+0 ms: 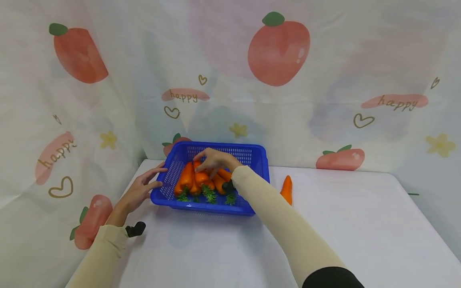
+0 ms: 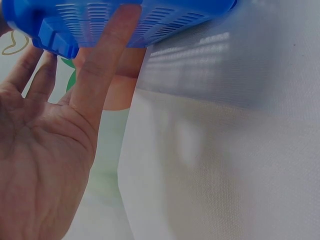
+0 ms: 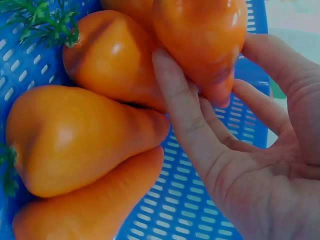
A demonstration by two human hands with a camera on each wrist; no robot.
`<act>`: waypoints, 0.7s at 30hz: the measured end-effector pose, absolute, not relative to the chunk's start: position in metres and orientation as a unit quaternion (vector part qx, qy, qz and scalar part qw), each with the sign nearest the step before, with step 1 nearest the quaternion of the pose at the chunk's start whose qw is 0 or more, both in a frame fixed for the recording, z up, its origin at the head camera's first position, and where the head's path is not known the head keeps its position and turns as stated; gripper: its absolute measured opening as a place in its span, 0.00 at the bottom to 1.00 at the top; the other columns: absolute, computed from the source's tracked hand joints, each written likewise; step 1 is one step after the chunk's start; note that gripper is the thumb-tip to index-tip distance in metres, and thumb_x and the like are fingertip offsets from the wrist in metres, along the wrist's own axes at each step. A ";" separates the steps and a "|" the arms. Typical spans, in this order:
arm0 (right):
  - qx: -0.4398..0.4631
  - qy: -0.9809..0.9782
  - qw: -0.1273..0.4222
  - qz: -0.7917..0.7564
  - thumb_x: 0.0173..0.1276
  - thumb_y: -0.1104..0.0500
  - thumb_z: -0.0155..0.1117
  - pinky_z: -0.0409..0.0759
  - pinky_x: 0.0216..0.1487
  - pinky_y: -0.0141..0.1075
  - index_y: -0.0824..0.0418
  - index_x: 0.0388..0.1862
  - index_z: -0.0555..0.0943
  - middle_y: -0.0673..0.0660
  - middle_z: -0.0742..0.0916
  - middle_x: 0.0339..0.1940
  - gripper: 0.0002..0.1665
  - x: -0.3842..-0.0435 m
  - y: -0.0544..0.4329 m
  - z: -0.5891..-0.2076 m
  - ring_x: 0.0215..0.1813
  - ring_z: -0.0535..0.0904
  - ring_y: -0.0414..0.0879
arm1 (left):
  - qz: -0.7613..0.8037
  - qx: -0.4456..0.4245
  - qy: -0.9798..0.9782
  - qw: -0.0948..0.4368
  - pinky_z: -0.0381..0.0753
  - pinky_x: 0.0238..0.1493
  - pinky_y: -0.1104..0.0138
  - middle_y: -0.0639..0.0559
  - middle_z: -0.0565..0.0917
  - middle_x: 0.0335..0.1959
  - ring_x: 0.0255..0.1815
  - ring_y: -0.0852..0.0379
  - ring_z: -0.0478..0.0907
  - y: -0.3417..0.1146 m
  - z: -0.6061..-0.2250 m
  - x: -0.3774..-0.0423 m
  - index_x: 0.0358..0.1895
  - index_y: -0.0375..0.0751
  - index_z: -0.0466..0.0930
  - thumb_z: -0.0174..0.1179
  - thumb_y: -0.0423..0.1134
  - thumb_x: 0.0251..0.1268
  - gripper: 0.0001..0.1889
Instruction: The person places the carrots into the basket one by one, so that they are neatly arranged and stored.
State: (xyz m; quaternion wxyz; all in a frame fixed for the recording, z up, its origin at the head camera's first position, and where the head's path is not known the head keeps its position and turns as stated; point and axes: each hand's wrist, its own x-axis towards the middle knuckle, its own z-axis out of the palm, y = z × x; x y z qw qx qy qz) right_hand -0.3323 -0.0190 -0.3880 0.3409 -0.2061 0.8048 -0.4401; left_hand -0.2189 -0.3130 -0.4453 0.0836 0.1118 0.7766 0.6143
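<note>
A blue perforated basket stands on the white table, holding several plump orange carrots with green leafy tops pointing toward its near side. My left hand touches the basket's left end, its fingers extended. In the left wrist view, a straight finger lies against the slotted blue wall. Reaching inside, my right hand pinches the narrow end of a carrot between thumb and fingers. Other carrots lie beside that hand, tips toward the palm.
One more carrot lies on the table right of the basket, partly behind my right sleeve. A patterned cloth backdrop rises behind and to the left. Black wrist devices are worn on both arms.
</note>
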 end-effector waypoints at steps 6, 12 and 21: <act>-0.202 0.801 0.350 -0.441 0.73 0.62 0.67 0.88 0.48 0.53 0.63 0.75 0.72 0.66 0.73 0.72 0.33 -0.330 -0.023 -0.392 0.48 0.87 0.60 | 0.616 0.106 0.776 0.085 0.86 0.51 0.49 0.54 0.48 0.86 0.81 0.30 0.50 -0.312 -0.445 -0.218 0.77 0.41 0.65 0.57 0.38 0.78 0.28; -0.186 0.803 0.341 -0.452 0.72 0.61 0.69 0.89 0.45 0.51 0.64 0.73 0.74 0.65 0.78 0.66 0.31 -0.328 -0.024 -0.398 0.47 0.87 0.60 | 0.621 0.107 0.771 0.085 0.87 0.50 0.50 0.54 0.48 0.86 0.80 0.29 0.51 -0.311 -0.445 -0.218 0.77 0.41 0.65 0.57 0.38 0.77 0.28; -0.180 0.803 0.333 -0.460 0.73 0.58 0.69 0.87 0.49 0.53 0.63 0.73 0.74 0.64 0.81 0.61 0.32 -0.323 -0.024 -0.399 0.50 0.86 0.60 | 0.616 0.109 0.775 0.084 0.87 0.50 0.49 0.54 0.49 0.86 0.81 0.30 0.51 -0.312 -0.445 -0.218 0.77 0.42 0.66 0.56 0.38 0.78 0.27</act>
